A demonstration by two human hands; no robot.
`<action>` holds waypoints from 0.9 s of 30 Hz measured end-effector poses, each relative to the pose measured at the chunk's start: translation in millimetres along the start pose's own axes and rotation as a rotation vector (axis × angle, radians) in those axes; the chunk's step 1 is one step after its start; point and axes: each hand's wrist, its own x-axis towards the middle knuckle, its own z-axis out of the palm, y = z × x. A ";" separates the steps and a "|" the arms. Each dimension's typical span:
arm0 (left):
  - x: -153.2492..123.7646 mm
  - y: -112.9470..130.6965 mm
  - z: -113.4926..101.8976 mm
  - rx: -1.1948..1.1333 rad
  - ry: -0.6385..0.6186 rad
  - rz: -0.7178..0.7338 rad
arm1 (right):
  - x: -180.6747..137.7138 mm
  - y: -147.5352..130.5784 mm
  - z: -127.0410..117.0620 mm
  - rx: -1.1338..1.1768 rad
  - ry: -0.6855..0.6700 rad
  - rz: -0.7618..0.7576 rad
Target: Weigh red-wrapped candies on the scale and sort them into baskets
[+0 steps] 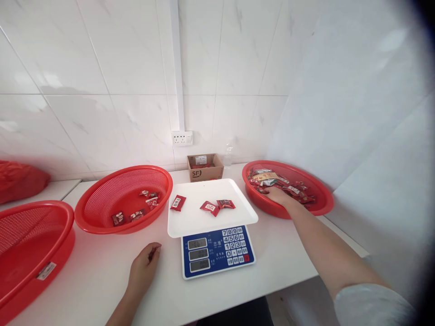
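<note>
Right hand is down in the red basin at far right, fingers buried in the heap of sweet packets; can't tell if they grip one. The packets point every which way, with no shared axis. Left hand rests on the table near the scale, fingers loosely curled in. On the scale's white tray, one red packet lies tilted, long axis near-left to far-right.
</note>
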 end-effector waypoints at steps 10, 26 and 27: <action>0.0 2.8 -0.5 -0.005 -0.002 -0.015 | -2.6 -2.8 -1.7 0.010 -0.017 0.021; 0.1 0.5 0.0 -0.007 0.001 0.004 | -5.4 -5.9 -4.8 0.042 -0.078 0.071; -0.1 0.7 0.0 -0.007 0.001 0.004 | -6.0 -6.7 -5.2 0.041 -0.080 0.072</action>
